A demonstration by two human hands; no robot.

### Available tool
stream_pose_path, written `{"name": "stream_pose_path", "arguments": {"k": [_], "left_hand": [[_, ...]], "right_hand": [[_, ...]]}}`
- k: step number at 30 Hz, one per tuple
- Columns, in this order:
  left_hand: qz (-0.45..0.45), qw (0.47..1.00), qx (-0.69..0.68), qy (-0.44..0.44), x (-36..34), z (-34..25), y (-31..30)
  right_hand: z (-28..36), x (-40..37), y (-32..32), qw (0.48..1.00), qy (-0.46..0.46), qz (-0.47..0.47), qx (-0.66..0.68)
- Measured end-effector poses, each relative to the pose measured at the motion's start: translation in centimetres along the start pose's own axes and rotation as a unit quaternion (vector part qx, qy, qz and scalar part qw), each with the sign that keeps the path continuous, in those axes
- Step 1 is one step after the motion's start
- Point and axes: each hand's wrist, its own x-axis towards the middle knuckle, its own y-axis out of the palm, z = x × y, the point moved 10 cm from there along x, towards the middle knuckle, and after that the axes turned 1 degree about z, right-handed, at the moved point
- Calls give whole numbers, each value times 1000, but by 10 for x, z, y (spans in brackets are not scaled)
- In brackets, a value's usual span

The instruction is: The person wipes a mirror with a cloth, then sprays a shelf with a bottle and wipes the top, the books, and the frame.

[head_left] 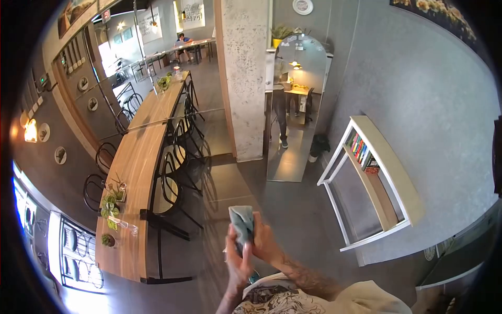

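Observation:
A folded grey-green cloth [241, 219] is held up in front of my body, gripped between both hands. My left hand [238, 260] closes on its lower left side, with the thumb pressed against it. From the right, my right hand [265, 244] wraps around the cloth's other edge, fingers pointing up. The lower part of the cloth is hidden behind my fingers.
A long wooden table [137, 157] with potted plants [111, 206] and black chairs [170, 188] runs along the left. Ahead, a tall arched mirror [295, 115] leans by a concrete pillar [243, 78]. A bookshelf [384, 201] stands right. A person [183, 42] sits far off.

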Motion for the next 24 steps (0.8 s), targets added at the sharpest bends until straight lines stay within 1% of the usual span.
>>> {"name": "stream_pose_path", "arguments": {"k": [1,2,3,4,5,6,7,8,9,10,11,12,13,14,15,16,17,18,19,20,21,22,23,24], "left_hand": [[2,1000,-1,6,0,-3,20],[17,994,-58,90,0,-18,43],[25,987,-87,133,-2,-26,57],[36,977,-116,176,-4,-35,70],[89,983,-117,114,-3,-25,94],[115,983,-119,82,-2,-25,111],[140,982,-119,51,-1,-24,127],[222,964,-145,22,0,-36,147],[303,938,-169,-5,-5,-47,168],[301,938,-172,-3,-3,-55,176],[276,944,-161,-80,0,-47,184],[248,944,-150,-158,1,-35,193],[197,964,-144,-102,8,-40,199],[192,965,-146,-101,7,-27,214],[259,933,-224,-115,-5,-12,243],[322,889,-299,-127,-22,-7,267],[334,870,-303,-199,-37,5,281],[340,847,-306,-270,-52,15,294],[242,810,-400,-353,-57,19,298],[136,753,-485,-424,-60,25,300],[96,783,-490,-372,-47,22,290],[86,786,-487,-370,-42,21,283],[76,823,-456,-329,-29,15,267],[65,856,-422,-291,-21,11,248]], "right_hand": [[8,-4,-5,965,-102,-21,239],[8,-15,-20,864,-199,-40,460],[-20,-18,-16,844,-124,-31,520],[-44,-24,-16,812,-48,-32,581],[-45,-35,-33,783,-118,-41,609],[-46,-47,-57,750,-186,-47,633],[-61,-58,-84,860,-187,-110,461],[-78,-66,-100,862,-187,-110,459],[-116,-69,-107,865,-79,-118,481],[-154,-74,-115,858,29,-125,498],[-173,-82,-138,860,26,-125,494],[-196,-90,-141,808,82,-47,582],[-208,-98,-139,740,139,34,657],[-219,-101,-152,743,138,38,654],[-211,-107,-149,744,118,155,639],[-199,-118,-147,733,97,270,617],[-184,-118,-161,797,116,256,535],[-189,-111,-155,796,116,263,533],[-200,-91,-164,891,24,182,415],[-200,-76,-177,952,-73,93,284],[-196,-67,-175,939,-132,88,304],[-191,-62,-175,937,-137,97,307],[-185,-57,-178,969,-154,69,179],[-177,-55,-177,984,-167,40,50]]}}
